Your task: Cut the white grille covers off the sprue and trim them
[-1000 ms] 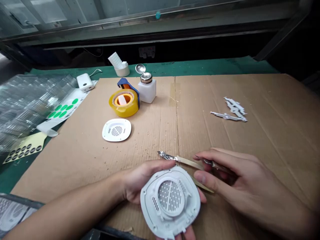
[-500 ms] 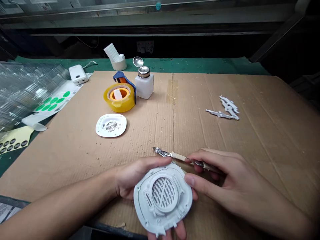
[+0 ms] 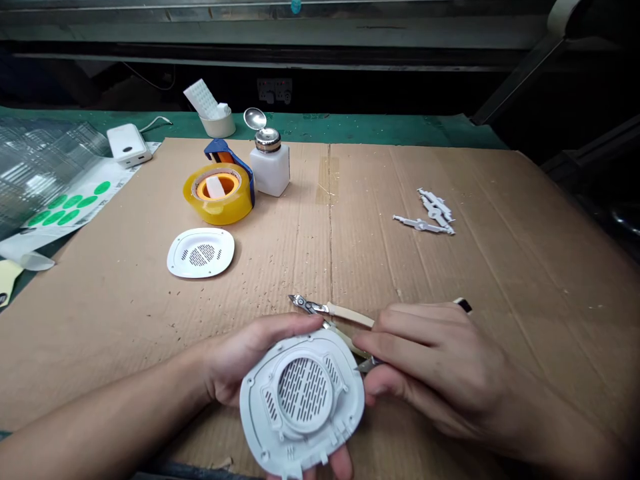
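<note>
Cover (image 3: 345, 407) is gripped in the left hand (image 3: 233, 363) over the worktop (image 3: 390, 127), just left of the right hand (image 3: 435, 360), which is clamped on a knife (image 3: 369, 365) slanting leftward, its tip at the right rim.

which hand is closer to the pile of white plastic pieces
Right. The right hand is on the near side of the white plastic pieces, apart from them; the left hand, holding a white cover, is farther off, to their near left.
</note>
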`<act>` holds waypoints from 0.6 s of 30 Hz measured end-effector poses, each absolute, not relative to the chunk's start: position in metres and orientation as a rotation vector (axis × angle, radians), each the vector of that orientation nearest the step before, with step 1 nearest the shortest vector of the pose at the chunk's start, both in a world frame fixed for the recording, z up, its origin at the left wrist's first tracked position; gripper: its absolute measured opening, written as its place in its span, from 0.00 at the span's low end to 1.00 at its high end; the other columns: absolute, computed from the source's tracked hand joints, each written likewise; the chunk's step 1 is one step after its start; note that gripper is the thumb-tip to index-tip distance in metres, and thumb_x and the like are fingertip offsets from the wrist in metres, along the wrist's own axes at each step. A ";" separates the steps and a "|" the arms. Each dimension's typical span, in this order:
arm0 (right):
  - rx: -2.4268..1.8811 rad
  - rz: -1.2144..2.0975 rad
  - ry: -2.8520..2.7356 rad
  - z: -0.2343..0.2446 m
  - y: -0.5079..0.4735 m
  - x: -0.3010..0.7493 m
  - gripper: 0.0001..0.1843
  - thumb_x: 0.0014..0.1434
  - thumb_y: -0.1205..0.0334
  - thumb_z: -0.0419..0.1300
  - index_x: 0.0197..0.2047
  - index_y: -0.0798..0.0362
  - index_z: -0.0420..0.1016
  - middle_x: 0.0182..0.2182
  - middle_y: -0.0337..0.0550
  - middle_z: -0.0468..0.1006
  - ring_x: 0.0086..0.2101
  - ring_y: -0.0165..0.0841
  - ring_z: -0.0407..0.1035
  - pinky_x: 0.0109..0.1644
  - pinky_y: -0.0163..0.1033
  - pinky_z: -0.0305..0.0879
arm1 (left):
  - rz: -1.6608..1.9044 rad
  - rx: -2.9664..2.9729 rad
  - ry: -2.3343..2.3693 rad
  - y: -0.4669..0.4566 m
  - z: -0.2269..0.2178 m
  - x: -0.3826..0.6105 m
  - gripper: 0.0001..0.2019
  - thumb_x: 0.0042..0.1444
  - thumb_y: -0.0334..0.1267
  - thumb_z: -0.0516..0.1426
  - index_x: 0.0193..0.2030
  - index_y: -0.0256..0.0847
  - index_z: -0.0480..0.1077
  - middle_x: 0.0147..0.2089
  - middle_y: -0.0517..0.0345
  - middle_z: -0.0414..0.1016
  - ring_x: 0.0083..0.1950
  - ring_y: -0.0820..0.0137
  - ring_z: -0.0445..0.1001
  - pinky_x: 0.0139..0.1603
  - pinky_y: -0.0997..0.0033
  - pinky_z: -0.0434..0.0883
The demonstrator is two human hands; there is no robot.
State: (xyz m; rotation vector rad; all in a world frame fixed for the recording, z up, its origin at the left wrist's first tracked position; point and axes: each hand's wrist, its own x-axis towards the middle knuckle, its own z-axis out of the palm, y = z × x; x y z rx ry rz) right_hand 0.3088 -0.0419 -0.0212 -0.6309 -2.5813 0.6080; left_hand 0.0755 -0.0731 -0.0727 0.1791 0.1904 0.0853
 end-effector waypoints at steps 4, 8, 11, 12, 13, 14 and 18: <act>-0.661 0.549 -2.613 -0.027 -0.042 0.309 0.19 0.70 0.53 0.52 0.36 0.56 0.76 0.23 0.37 0.66 0.24 0.30 0.57 0.27 0.40 0.46 | 0.069 0.181 0.201 -0.073 -0.070 0.073 0.44 0.59 0.67 0.34 0.57 0.29 0.69 0.43 0.38 0.78 0.43 0.49 0.78 0.38 0.45 0.76; -0.668 0.557 -2.631 -0.027 -0.043 0.311 0.18 0.69 0.54 0.53 0.33 0.56 0.75 0.24 0.37 0.66 0.24 0.30 0.57 0.28 0.41 0.45 | 0.067 0.187 0.229 -0.073 -0.069 0.071 0.44 0.59 0.67 0.35 0.56 0.28 0.69 0.41 0.39 0.79 0.42 0.50 0.79 0.38 0.46 0.76; -0.676 0.574 -2.647 -0.025 -0.043 0.311 0.19 0.70 0.55 0.53 0.30 0.55 0.72 0.23 0.36 0.66 0.24 0.29 0.57 0.28 0.41 0.45 | 0.086 0.193 0.253 -0.074 -0.069 0.072 0.44 0.59 0.67 0.36 0.54 0.27 0.71 0.40 0.39 0.79 0.41 0.50 0.79 0.38 0.48 0.76; -0.676 0.573 -2.646 -0.025 -0.043 0.311 0.19 0.70 0.55 0.52 0.29 0.55 0.71 0.23 0.36 0.66 0.24 0.29 0.56 0.27 0.40 0.45 | 0.096 0.195 0.257 -0.074 -0.070 0.072 0.43 0.59 0.67 0.36 0.53 0.27 0.71 0.40 0.39 0.79 0.41 0.51 0.79 0.38 0.48 0.76; -0.678 0.572 -2.645 -0.024 -0.043 0.311 0.19 0.70 0.55 0.52 0.29 0.55 0.71 0.23 0.35 0.66 0.24 0.28 0.56 0.27 0.40 0.45 | 0.105 0.198 0.263 -0.074 -0.070 0.073 0.43 0.59 0.67 0.37 0.52 0.27 0.72 0.40 0.39 0.79 0.41 0.51 0.79 0.39 0.49 0.76; -0.679 0.571 -2.644 -0.024 -0.044 0.311 0.20 0.70 0.55 0.52 0.28 0.54 0.70 0.23 0.35 0.66 0.24 0.28 0.56 0.27 0.40 0.45 | 0.116 0.200 0.267 -0.074 -0.071 0.074 0.43 0.59 0.66 0.37 0.51 0.27 0.72 0.40 0.39 0.79 0.41 0.51 0.79 0.39 0.49 0.76; -0.684 0.592 -2.657 -0.024 -0.044 0.311 0.20 0.70 0.54 0.52 0.27 0.54 0.68 0.23 0.34 0.65 0.23 0.27 0.56 0.28 0.40 0.46 | 0.137 0.211 0.289 -0.074 -0.070 0.075 0.42 0.59 0.65 0.36 0.48 0.26 0.74 0.37 0.38 0.79 0.40 0.52 0.78 0.39 0.50 0.76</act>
